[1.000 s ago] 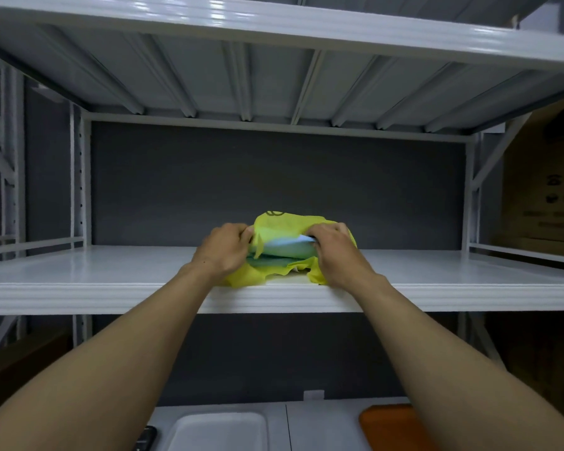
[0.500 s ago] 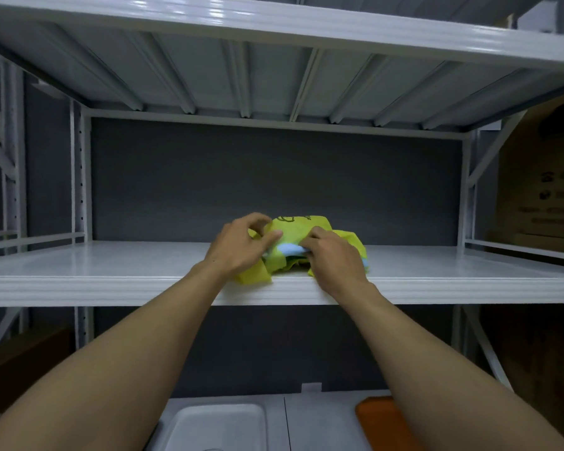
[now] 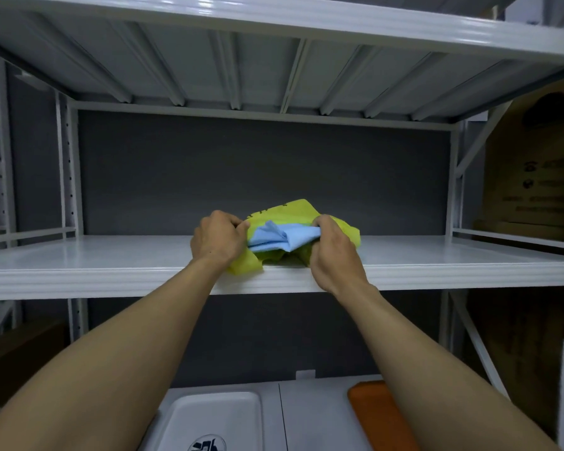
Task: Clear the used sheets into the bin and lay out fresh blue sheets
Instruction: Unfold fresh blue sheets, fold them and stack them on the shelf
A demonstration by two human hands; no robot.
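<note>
Sheets [image 3: 280, 237], the blue ones: where are they?

Bunched and creased between the person's two hands. They stick out of the mouth of a yellow bag [image 3: 285, 210], which lies on the white shelf [image 3: 95, 255] close to its front edge.

How do the hands sit?

Both bare forearms reach up and forward. The left hand [image 3: 217, 239] shows its back, and its curled fingers pinch the bag's edge just left of the sheets. The right hand [image 3: 334, 252] is knuckles up, with its fingers curled over the right end of the sheets in a firm grip. Whether some of the bag is caught in that grip cannot be told.

Anything else in the bag?

Under the sheets its inside is dark green shadow, and nothing more can be made out.

Other containers?

A white tray [image 3: 215, 415] sits below on a white surface [image 3: 313, 415], with a dark mark at its near edge. To its right lies an orange slab [image 3: 372, 405], partly hidden by the right forearm.

And the room?

White metal racking with a ribbed upper shelf [image 3: 274, 60] overhead. A dark grey wall [image 3: 241, 174] stands behind. A printed cardboard box [image 3: 531, 177] sits on the neighbouring rack to the right.
</note>
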